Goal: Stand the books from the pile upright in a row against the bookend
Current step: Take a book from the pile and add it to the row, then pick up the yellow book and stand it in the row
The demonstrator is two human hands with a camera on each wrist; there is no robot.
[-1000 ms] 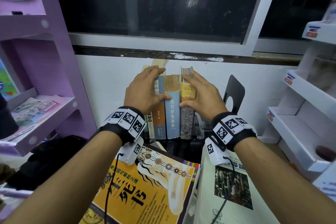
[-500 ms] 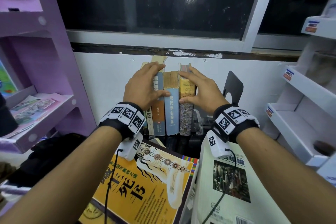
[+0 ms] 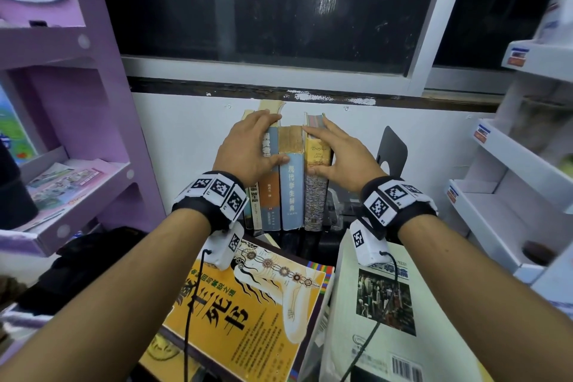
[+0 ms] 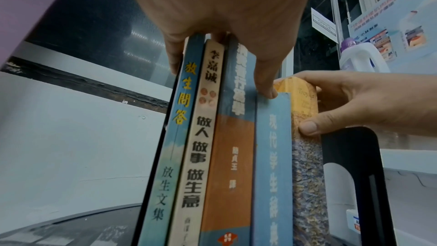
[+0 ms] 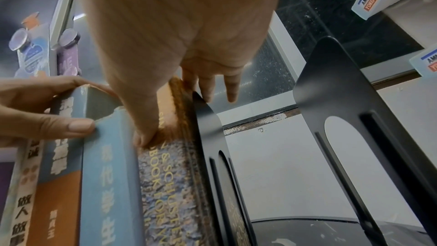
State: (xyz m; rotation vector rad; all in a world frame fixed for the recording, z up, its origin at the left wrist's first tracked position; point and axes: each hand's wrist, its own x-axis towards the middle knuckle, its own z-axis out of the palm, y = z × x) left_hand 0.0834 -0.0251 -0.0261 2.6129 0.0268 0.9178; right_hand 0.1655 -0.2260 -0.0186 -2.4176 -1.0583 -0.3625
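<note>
Several books stand upright in a row against the white wall. My left hand (image 3: 266,141) lies over the tops of the left books, its thumb on the spine of the blue dictionary (image 3: 291,195). My right hand (image 3: 322,150) grips the rightmost book, the yellow-topped Troy volume (image 3: 316,198), thumb on its spine and fingers over its top. In the right wrist view a black bookend (image 5: 212,147) stands flat against that book, and a second bookend (image 5: 354,109) stands apart further right. Two pile books lie flat in front, a yellow one (image 3: 248,304) and a white one (image 3: 387,304).
A purple shelf unit (image 3: 77,164) stands close on the left. White display shelves (image 3: 511,195) stand on the right. A dark window runs above the row. Something black (image 3: 77,257) lies low at the left, beside the yellow book.
</note>
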